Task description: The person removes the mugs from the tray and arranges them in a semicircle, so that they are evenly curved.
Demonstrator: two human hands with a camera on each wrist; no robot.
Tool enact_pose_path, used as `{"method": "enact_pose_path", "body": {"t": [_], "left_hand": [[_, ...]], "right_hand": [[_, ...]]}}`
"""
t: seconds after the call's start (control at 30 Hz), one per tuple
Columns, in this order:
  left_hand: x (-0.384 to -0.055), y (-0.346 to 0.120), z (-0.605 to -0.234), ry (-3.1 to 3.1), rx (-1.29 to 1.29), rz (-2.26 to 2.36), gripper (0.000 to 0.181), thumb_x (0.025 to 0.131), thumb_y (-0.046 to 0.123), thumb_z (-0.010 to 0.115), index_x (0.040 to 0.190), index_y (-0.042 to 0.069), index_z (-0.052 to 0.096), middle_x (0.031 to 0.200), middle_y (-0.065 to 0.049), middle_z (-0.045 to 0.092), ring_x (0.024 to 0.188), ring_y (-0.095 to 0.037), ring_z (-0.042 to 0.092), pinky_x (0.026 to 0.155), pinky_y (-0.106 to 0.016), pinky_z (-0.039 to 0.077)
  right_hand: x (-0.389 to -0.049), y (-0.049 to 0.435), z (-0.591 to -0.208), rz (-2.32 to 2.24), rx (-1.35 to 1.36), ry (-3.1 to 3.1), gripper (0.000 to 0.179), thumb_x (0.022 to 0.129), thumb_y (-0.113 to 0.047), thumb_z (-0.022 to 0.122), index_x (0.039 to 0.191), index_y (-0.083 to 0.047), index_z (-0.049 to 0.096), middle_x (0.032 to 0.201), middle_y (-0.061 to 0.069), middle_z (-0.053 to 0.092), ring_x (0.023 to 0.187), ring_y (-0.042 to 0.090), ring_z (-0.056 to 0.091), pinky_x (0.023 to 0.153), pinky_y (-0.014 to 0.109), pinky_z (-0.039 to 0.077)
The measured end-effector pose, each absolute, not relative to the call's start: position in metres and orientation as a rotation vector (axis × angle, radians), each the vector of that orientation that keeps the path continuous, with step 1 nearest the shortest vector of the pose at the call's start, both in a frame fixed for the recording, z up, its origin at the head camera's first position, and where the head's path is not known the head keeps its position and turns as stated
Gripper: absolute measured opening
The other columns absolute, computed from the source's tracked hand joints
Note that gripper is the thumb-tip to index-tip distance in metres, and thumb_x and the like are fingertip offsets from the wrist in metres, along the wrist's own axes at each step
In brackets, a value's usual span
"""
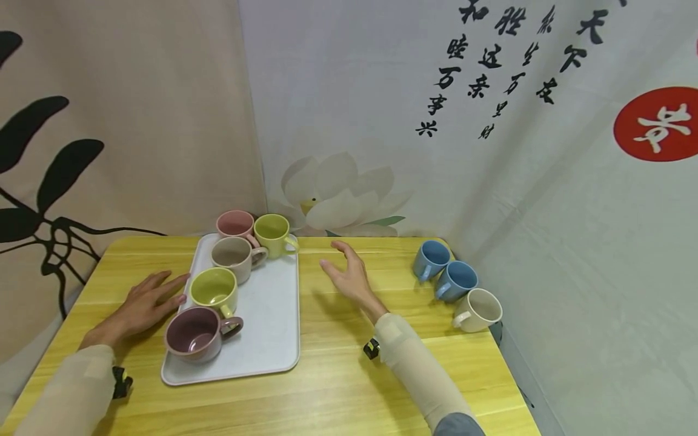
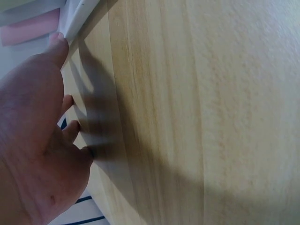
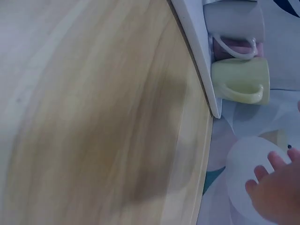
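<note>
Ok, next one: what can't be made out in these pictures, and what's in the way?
Pink mug: base hidden in the head view, behind the greyish mug.
Right grip: cut off by the right edge of the right wrist view.
Pinkish shape: cut off by the left edge of the left wrist view; what it is can't be told.
Red emblem: cut off by the head view's right edge.

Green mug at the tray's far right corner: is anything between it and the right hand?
Nothing visible blocks the way: between the right hand and the green mug lie just a strip of table and the tray's low edge.
</note>
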State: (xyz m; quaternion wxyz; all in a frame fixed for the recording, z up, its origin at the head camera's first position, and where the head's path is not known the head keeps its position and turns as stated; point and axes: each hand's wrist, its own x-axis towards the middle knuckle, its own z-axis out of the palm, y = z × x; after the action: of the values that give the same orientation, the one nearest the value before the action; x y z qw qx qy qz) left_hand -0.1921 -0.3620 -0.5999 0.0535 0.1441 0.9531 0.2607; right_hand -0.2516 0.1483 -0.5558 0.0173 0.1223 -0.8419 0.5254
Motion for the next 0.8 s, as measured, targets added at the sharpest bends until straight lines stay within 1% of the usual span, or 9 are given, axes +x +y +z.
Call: {"method": "enact_pose_path", "body": {"t": [0.1,0.3,0.43,0.57,0.7,0.8], "left_hand": [[-0.192,-0.362,-0.600,2.910,0.454,0.801,0.066,0.117,0.037,0.061,0.173,0.008,0.042,0.172,-0.049,0.027,0.157,-0.072,0.025,0.121,-0.091,0.019],[-0.192,-0.363,-0.601,2.910,0.443,0.786,0.066,0.118,0.039,0.059,0.174,0.009,0.041,0.172,-0.049,0.026,0.158,-0.072,0.024,0.121,-0.091,0.018],[-0.193,-0.363,-0.600,2.906,0.427,0.776,0.067,0.118,0.041,0.059,0.174,0.010,0.040,0.173,-0.048,0.025,0.159,-0.072,0.023,0.123,-0.091,0.017],[-0.193,-0.364,-0.600,2.901,0.416,0.770,0.067,0.118,0.042,0.058,0.174,0.010,0.040,0.173,-0.049,0.025,0.159,-0.073,0.022,0.123,-0.091,0.016],[-0.193,-0.363,-0.601,2.902,0.418,0.769,0.067,0.118,0.042,0.058,0.174,0.010,0.041,0.173,-0.049,0.025,0.158,-0.073,0.023,0.122,-0.092,0.016],[-0.192,-0.363,-0.602,2.905,0.424,0.777,0.067,0.118,0.042,0.058,0.174,0.010,0.040,0.173,-0.049,0.026,0.158,-0.072,0.023,0.122,-0.092,0.016]], "right_hand": [[-0.258,0.139,-0.557,1.618,0.436,-2.634,0.064,0.110,-0.043,0.074,0.165,-0.020,0.053,0.172,0.011,0.057,0.165,0.035,0.047,0.137,0.062,0.037],[-0.269,0.120,-0.559,1.595,0.501,-2.675,0.062,0.110,-0.039,0.075,0.164,-0.016,0.055,0.169,0.009,0.060,0.162,0.032,0.051,0.137,0.053,0.041],[-0.275,0.109,-0.559,1.577,0.540,-2.698,0.061,0.111,-0.035,0.074,0.164,-0.012,0.054,0.169,0.012,0.060,0.161,0.032,0.052,0.137,0.050,0.042],[-0.280,0.098,-0.560,1.579,0.548,-2.703,0.060,0.111,-0.033,0.074,0.164,-0.010,0.054,0.168,0.015,0.060,0.160,0.033,0.054,0.135,0.051,0.044],[-0.287,0.088,-0.560,1.621,0.579,-2.682,0.062,0.110,-0.029,0.076,0.163,-0.004,0.054,0.167,0.021,0.060,0.160,0.038,0.054,0.135,0.055,0.044],[-0.292,0.082,-0.562,1.625,0.600,-2.674,0.062,0.110,-0.025,0.076,0.162,0.000,0.053,0.165,0.022,0.061,0.159,0.040,0.055,0.134,0.057,0.044]]}}
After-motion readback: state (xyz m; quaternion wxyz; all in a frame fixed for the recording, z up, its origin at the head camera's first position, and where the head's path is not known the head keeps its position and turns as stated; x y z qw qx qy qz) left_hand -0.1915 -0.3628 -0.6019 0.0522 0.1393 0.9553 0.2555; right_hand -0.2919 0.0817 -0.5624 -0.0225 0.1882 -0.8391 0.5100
